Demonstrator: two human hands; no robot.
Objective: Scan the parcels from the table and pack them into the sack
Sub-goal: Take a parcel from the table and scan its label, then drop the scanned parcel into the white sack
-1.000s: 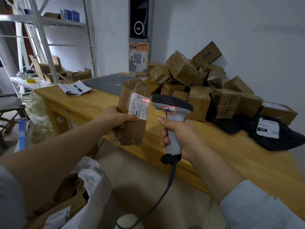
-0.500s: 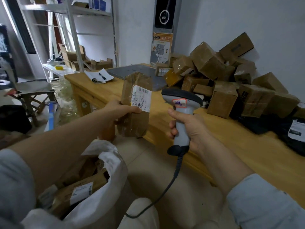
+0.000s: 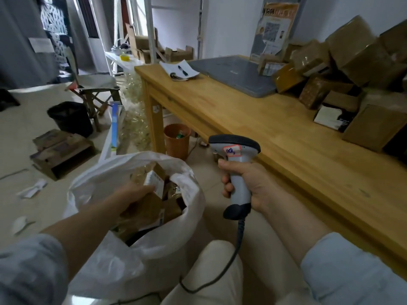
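Packing step: our left hand [image 3: 134, 192] holds the labelled parcel [image 3: 154, 180] inside the white sack [image 3: 105, 172], above the boxes [image 3: 149, 213] already in it. Our right hand [image 3: 253, 186] grips the scanner [image 3: 235, 150] beside the worktop [image 3: 253, 119]. Next, we judge: release the parcel, then reach for the pile [image 3: 350, 47].

One scanner [image 3: 236, 150]; one white sack [image 3: 105, 260] holding one labelled parcel [image 3: 154, 180] uppermost, others too overlapped to count. Table [image 3: 242, 119]: one laptop [image 3: 237, 73], one notebook [image 3: 182, 70] at the far-left corner, at least eight brown parcels [image 3: 372, 126] piled at the far-right edge. Floor [image 3: 19, 128]: one orange bin [image 3: 176, 142], one black bin [image 3: 70, 117].
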